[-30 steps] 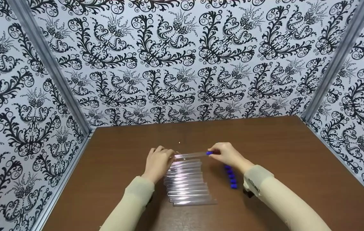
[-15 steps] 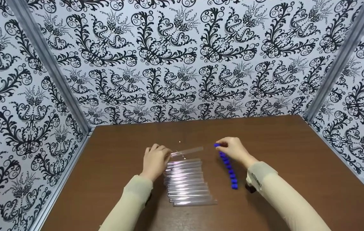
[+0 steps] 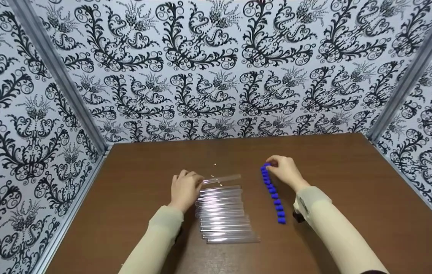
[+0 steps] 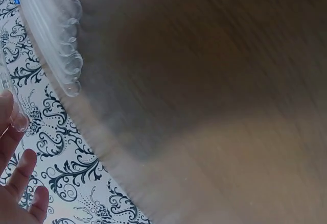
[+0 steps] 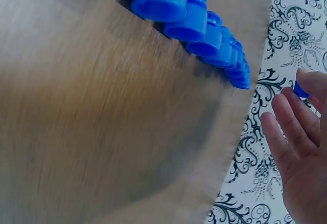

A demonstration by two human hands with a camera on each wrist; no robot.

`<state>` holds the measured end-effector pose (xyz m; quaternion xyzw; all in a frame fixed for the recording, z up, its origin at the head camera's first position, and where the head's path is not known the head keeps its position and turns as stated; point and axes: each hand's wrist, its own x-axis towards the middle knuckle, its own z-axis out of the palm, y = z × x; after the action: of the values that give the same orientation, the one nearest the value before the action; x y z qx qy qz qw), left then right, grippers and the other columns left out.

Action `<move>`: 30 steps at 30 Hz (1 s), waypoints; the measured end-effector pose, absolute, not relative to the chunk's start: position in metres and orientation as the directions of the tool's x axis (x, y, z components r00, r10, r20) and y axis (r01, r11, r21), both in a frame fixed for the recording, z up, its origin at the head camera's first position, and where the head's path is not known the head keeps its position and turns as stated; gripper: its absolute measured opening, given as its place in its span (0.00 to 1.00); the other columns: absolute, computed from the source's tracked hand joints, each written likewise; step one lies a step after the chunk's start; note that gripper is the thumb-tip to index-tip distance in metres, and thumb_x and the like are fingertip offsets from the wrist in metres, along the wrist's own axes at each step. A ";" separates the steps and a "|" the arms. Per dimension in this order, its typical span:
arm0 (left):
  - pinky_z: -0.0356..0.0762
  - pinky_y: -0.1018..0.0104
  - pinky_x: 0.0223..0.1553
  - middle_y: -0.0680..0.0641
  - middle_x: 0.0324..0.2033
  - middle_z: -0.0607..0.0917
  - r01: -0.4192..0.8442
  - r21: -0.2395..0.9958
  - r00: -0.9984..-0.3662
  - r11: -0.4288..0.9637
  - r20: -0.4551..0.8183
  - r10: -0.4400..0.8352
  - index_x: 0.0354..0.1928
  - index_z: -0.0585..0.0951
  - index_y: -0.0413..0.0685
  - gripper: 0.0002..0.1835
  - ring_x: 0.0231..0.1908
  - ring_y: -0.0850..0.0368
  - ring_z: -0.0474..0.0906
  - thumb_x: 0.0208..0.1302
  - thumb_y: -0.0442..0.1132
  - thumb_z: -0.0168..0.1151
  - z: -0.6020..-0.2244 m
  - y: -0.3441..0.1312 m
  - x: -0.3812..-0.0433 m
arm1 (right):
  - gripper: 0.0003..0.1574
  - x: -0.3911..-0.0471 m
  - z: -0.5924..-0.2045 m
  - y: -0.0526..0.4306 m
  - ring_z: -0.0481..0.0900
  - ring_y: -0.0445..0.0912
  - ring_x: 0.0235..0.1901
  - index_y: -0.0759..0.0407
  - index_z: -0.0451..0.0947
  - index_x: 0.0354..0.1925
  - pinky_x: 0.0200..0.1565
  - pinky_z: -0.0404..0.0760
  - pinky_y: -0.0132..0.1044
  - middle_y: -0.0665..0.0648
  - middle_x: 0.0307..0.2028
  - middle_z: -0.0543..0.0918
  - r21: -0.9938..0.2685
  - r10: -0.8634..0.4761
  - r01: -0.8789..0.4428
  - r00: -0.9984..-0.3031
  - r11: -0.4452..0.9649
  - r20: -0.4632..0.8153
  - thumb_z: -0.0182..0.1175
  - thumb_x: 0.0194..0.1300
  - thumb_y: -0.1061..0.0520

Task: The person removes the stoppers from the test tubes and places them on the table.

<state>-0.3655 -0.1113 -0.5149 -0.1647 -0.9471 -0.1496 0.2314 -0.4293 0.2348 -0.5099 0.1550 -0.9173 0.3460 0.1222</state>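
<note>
My left hand (image 3: 185, 190) pinches a clear test tube (image 3: 227, 178) by its rounded end, and the tube's uncapped end points right. Nearer to me lies a stack of similar clear tubes (image 3: 223, 213), side by side, their rounded ends showing in the left wrist view. Thumb and fingers of my right hand (image 3: 285, 171) pinch a small blue cap (image 5: 300, 90) at the far end of a curved row of blue caps (image 3: 274, 196). In the right wrist view these caps (image 5: 189, 22) have ribbed sides, and the other fingers are spread loosely.
A brown wooden table (image 3: 143, 160) carries everything. Patterned black-and-white panels (image 3: 208, 95) enclose its back and sides, with grey metal posts (image 3: 81, 99) at the corners. The cap row stands to the right of the tubes with a strip of table between.
My right hand has drawn the blue cap off the tube's end and carried it right and away to the far end of the cap row. My left hand keeps the tube almost in place.
</note>
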 end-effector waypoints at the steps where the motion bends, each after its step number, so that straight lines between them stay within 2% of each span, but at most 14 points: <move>1: 0.67 0.52 0.41 0.55 0.37 0.86 0.379 0.207 -0.840 0.902 0.486 0.241 0.37 0.88 0.54 0.05 0.42 0.51 0.75 0.58 0.41 0.69 -0.515 -0.111 -0.367 | 0.11 -0.431 -0.510 0.235 0.82 0.53 0.39 0.64 0.83 0.41 0.45 0.78 0.49 0.59 0.36 0.86 -0.590 -0.195 -0.364 -0.923 0.720 0.331 0.66 0.58 0.62; 13: 0.67 0.51 0.41 0.55 0.37 0.86 0.360 0.214 -0.862 0.908 0.450 0.236 0.36 0.88 0.55 0.05 0.43 0.51 0.75 0.57 0.43 0.69 -0.527 -0.109 -0.378 | 0.15 -0.451 -0.520 0.232 0.82 0.58 0.46 0.68 0.84 0.44 0.51 0.76 0.51 0.64 0.42 0.86 -0.622 -0.080 -0.230 -0.962 0.749 0.259 0.65 0.59 0.63; 25: 0.67 0.49 0.42 0.54 0.37 0.86 0.324 0.228 -0.900 0.918 0.372 0.225 0.37 0.88 0.55 0.06 0.43 0.49 0.74 0.58 0.43 0.69 -0.536 -0.111 -0.380 | 0.14 -0.459 -0.526 0.227 0.80 0.59 0.50 0.68 0.84 0.45 0.54 0.74 0.51 0.65 0.44 0.85 -0.639 -0.050 -0.180 -0.975 0.748 0.215 0.60 0.60 0.65; 30: 0.72 0.49 0.43 0.52 0.37 0.86 0.316 0.263 -0.915 0.912 0.338 0.219 0.38 0.88 0.53 0.07 0.42 0.48 0.77 0.59 0.42 0.68 -0.537 -0.112 -0.382 | 0.15 -0.464 -0.525 0.224 0.80 0.60 0.50 0.66 0.85 0.45 0.54 0.74 0.52 0.64 0.44 0.85 -0.612 -0.053 -0.176 -0.975 0.771 0.214 0.59 0.61 0.64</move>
<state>-0.3816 -0.1116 -0.5370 -0.1385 -0.9657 -0.1580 0.1526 -0.4639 0.2243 -0.5252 0.0611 -0.9364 0.3331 0.0926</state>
